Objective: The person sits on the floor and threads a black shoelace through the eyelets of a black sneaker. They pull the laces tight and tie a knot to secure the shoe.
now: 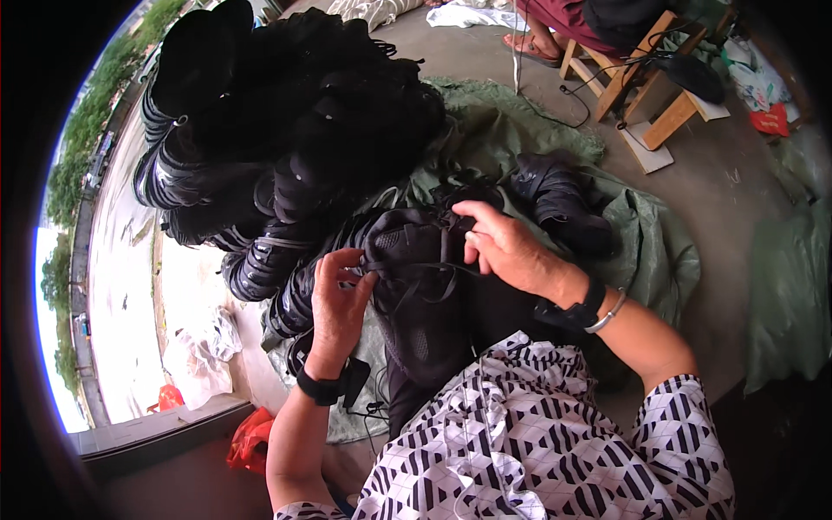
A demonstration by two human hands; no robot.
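A black mesh piece (419,334), which looks like a shoe upper, lies across my lap with its padded end away from me. My left hand (336,299) pinches a thin black lace at the piece's left edge, thumb against forefinger. Over its right side, my right hand (511,256) has its fingers curled and the forefinger reaching out. The black lace (425,267) stretches across the piece towards the curled right fingers. Exactly where it passes between them is hard to see against the dark fabric.
A tall heap of nested black pieces (303,113) stands at the far left. More black pieces (568,204) rest on a green woven sheet (654,247) at the right. Beyond are a wooden stool (646,87) and a seated person's leg (548,35). A red plastic bag (251,440) lies lower left.
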